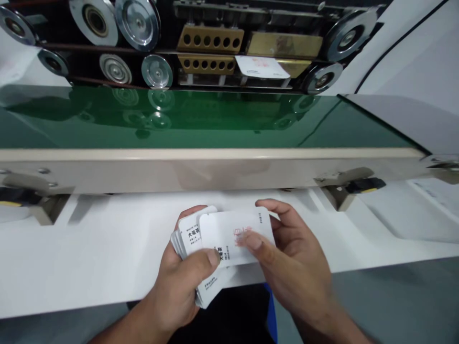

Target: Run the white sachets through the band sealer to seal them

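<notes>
A stack of white packets with black print is gripped in my left hand, its thumb pressing on top. Across the stack lies one white packet with red and black print. My right hand pinches this packet's right part, thumb over the red print and fingers behind it. Another white packet with red print sits up in the machine, by the brass blocks at the upper right.
A green conveyor belt runs across the view behind a beige rail. Metal rollers line the machine above. Black knobs on brackets jut out below the rail, over a white table.
</notes>
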Tool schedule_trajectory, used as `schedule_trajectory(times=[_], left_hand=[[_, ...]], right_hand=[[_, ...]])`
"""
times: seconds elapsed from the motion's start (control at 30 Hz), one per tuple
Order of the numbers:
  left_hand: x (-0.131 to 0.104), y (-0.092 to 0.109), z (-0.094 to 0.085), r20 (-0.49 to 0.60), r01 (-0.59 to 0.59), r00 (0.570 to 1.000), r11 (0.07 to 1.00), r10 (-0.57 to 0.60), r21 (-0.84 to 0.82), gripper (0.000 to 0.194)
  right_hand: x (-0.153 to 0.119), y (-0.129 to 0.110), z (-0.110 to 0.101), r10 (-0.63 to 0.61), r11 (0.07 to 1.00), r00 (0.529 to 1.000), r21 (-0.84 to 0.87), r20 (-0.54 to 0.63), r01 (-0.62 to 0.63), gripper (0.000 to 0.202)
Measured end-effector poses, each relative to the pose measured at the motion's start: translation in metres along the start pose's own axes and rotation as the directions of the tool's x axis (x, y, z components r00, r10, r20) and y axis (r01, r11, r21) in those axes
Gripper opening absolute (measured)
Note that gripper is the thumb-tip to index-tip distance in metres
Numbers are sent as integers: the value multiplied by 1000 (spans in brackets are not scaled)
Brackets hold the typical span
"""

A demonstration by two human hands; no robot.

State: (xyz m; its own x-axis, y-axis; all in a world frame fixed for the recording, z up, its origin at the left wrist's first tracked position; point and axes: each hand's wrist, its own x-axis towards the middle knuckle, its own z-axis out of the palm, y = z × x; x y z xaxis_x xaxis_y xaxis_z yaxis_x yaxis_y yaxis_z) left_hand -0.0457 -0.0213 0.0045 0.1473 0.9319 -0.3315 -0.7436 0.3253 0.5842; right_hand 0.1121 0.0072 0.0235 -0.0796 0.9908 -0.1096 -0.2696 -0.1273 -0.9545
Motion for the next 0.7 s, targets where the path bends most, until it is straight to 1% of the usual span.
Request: schedule_trajectory(times=[0.03, 0.1, 0.17, 0.23, 0.3, 0.33, 0.37, 0.43, 0.47, 0.5, 0.53, 0.57, 0.6, 0.63, 0.7], left_hand=[[0, 0, 1, -2, 1, 1000, 1000, -1, 1, 55], [-1, 0, 2, -10, 4, 1000, 1000, -4, -9, 57], [-1, 1, 2, -29, 12, 999, 1000, -13, -20, 61], [-1, 1, 2, -38, 30, 999, 999, -31, -16, 63], [-1, 3, 3, -23, 48, 999, 999, -48, 17, 63], [-1, 4, 4, -9, 53, 999, 998, -53, 42, 63], [-1, 5, 5, 3, 58, 998, 996, -58, 68, 62], [-1, 7, 9, 3, 53, 999, 992, -53, 111, 62], [-2, 8, 12, -10, 47, 999, 992, -46, 118, 63], [-3, 8, 13, -29, 53, 998, 992, -50, 117, 64], [-4, 8, 14, -49, 65, 997, 992, -60, 111, 65], [-5, 6, 14, -68, 77, 995, 991, -70, 106, 67], [-5, 4, 12, -83, 85, 994, 991, -76, 107, 69], [-5, 1, 8, -94, 91, 992, 989, -80, 114, 70], [0, -4, -2, -94, 72, 994, 989, -60, 126, 71]], right_hand=[[-2, 5, 3, -21, 1000, 1000, 23, -10, 21, 38], [-6, 10, 6, -30, 999, 1000, 29, 8, 30, 34], [-7, 6, 3, -19, 1000, 998, -17, 56, 20, 33], [-6, -6, -3, 12, 991, 992, -137, 124, 5, 37], [-2, -24, -10, 31, 936, 981, -351, 192, 39, 40], [0, -34, -12, 42, 876, 970, -475, 238, 79, 39], [2, -44, -12, 56, 793, 956, -595, 287, 132, 35], [6, -59, -10, 97, 589, 923, -769, 371, 247, 27], [7, -64, -7, 126, 497, 909, -819, 396, 288, 23], [8, -68, -4, 154, 428, 898, -847, 413, 316, 18], [9, -70, -1, 174, 389, 886, -856, 430, 340, 14], [9, -71, 1, 186, 379, 872, -852, 452, 361, 11], [10, -71, 3, 190, 393, 850, -831, 491, 393, 9], [11, -71, 5, 189, 423, 824, -802, 534, 422, 9], [13, -71, 5, 178, 499, 768, -729, 616, 469, 16]])
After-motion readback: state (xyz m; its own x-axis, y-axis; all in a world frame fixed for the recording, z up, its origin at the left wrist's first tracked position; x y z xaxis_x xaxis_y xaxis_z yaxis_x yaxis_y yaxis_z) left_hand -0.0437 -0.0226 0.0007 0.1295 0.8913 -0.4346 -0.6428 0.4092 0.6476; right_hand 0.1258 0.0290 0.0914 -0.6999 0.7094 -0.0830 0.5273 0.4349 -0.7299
